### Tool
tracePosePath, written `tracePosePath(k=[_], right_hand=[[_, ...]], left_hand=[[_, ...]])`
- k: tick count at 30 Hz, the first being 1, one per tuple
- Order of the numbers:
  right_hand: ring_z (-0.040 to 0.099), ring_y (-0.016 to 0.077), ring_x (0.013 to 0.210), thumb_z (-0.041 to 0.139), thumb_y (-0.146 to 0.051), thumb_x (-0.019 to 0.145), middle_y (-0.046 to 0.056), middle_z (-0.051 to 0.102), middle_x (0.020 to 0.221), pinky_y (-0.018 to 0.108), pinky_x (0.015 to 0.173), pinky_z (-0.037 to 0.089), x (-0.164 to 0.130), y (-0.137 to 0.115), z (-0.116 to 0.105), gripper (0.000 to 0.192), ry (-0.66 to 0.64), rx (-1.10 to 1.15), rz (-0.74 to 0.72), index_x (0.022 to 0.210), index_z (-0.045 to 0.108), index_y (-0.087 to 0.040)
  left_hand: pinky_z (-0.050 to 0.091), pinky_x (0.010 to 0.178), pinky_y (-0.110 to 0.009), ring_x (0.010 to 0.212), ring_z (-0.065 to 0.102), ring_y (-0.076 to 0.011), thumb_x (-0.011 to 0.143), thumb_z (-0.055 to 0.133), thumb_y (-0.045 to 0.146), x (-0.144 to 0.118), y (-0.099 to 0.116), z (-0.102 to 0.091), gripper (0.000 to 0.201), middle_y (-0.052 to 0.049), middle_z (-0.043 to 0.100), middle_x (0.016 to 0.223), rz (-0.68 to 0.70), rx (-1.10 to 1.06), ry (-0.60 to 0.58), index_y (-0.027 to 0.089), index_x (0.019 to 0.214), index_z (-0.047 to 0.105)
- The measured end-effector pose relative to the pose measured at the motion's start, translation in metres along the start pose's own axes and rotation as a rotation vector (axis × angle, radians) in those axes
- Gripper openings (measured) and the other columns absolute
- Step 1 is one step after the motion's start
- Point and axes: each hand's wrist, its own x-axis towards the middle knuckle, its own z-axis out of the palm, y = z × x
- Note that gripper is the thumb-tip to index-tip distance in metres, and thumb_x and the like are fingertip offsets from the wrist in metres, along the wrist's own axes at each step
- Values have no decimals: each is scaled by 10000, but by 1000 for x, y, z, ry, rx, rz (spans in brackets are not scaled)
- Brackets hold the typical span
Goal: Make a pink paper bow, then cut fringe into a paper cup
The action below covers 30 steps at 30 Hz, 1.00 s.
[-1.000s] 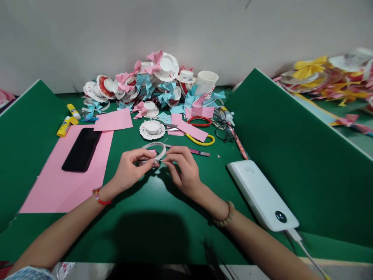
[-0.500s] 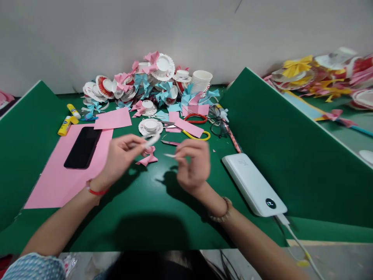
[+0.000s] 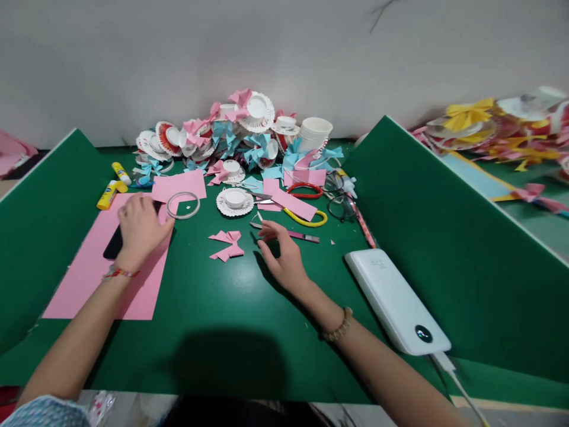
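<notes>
My left hand (image 3: 140, 228) lies spread over a black phone (image 3: 114, 244), with the fingers apart and the phone mostly covered. Just right of its thumb rests a thin roll of double-sided tape (image 3: 183, 217). My right hand (image 3: 284, 258) hovers with thumb and index finger apart. A small white strip (image 3: 259, 217) shows at its index fingertip; whether it sticks there I cannot tell. Beneath those fingers is a pink craft knife (image 3: 304, 236). Between the hands lies a folded pink paper bow (image 3: 227, 245), and beyond it a white paper hat with a scalloped brim (image 3: 235, 201).
Decorated paper hats (image 3: 258, 112) pile up along the wall beside stacked paper cups (image 3: 315, 133). Scissors with red (image 3: 306, 194) and yellow (image 3: 309, 223) handles lie among pink paper pieces. Glue sticks (image 3: 107, 196) stand left, a cabled power bank (image 3: 398, 302) right. Green dividers (image 3: 444, 237) flank the table.
My left hand has put down the tape roll and moved left onto the phone. The thumb and index finger of my right hand have parted, and that hand has lowered slightly.
</notes>
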Motion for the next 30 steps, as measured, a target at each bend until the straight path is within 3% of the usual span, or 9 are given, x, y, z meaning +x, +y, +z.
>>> tracePosePath(k=[2, 4, 8, 12, 14, 16, 19, 23, 30], right_hand=[[619, 178, 758, 522, -162, 858, 69, 637, 942, 371, 753, 530, -2, -1, -4, 368, 27, 16, 27, 1222, 475, -200], [618, 170, 739, 531, -161, 852, 64, 633, 929, 364, 740, 533, -3, -1, -8, 370, 29, 25, 56, 1216, 472, -199], [622, 167, 732, 541, -166, 849, 54, 633, 916, 358, 730, 537, -7, -1, -11, 378, 28, 15, 96, 1215, 461, -219], [624, 161, 716, 540, -174, 851, 55, 638, 918, 353, 723, 539, -10, 0, -14, 375, 32, -3, 117, 1214, 458, -217], [626, 160, 713, 541, -179, 848, 56, 640, 922, 354, 728, 539, -10, 1, -15, 375, 26, -9, 128, 1213, 458, -212], [627, 159, 714, 544, -184, 846, 57, 641, 923, 351, 729, 539, -9, 1, -15, 374, 16, -8, 141, 1209, 456, -210], [630, 157, 713, 545, -182, 847, 40, 646, 877, 334, 720, 538, -9, 0, -16, 373, -22, 9, 160, 1205, 444, -217], [629, 156, 686, 558, -166, 835, 4, 645, 770, 307, 698, 532, -9, -1, -16, 381, -108, 35, 164, 1193, 440, -221], [632, 151, 653, 573, -175, 817, 5, 646, 751, 286, 658, 529, -3, -2, -8, 369, -136, 71, 167, 1165, 455, -209]], left_hand=[[446, 826, -649, 1094, 538, -527, 742, 577, 465, -2, -16, -5, 608, -338, 553, 1141, -211, 23, -135, 22, 1143, 469], [465, 755, -634, 1031, 561, -542, 704, 598, 482, -3, -30, -4, 637, -351, 575, 1077, -298, -16, -223, 33, 1132, 454], [473, 766, -592, 1039, 565, -521, 681, 612, 457, 1, -48, 3, 655, -339, 587, 1064, -266, -96, -168, 55, 1162, 424], [487, 771, -573, 1020, 587, -495, 699, 617, 455, 0, -49, 0, 755, -332, 582, 1101, -283, -149, -239, 24, 1262, 357], [478, 839, -584, 1084, 563, -474, 720, 628, 448, -10, -40, -3, 737, -307, 567, 1163, -193, -168, -185, 51, 1284, 369], [443, 947, -568, 1177, 516, -415, 776, 597, 390, -28, -21, -2, 569, -256, 541, 1230, -54, -181, -14, 97, 1237, 439], [505, 901, -431, 1013, 599, -269, 825, 553, 252, -62, 21, 1, 200, -145, 616, 1050, 291, -296, 90, 139, 990, 560], [516, 750, -362, 881, 620, -235, 833, 565, 205, -89, 69, 5, 149, -113, 647, 968, 615, -245, 131, 129, 959, 588], [517, 691, -302, 786, 603, -197, 895, 511, 150, -86, 79, 15, 140, -107, 657, 870, 667, -231, 145, 64, 951, 606]])
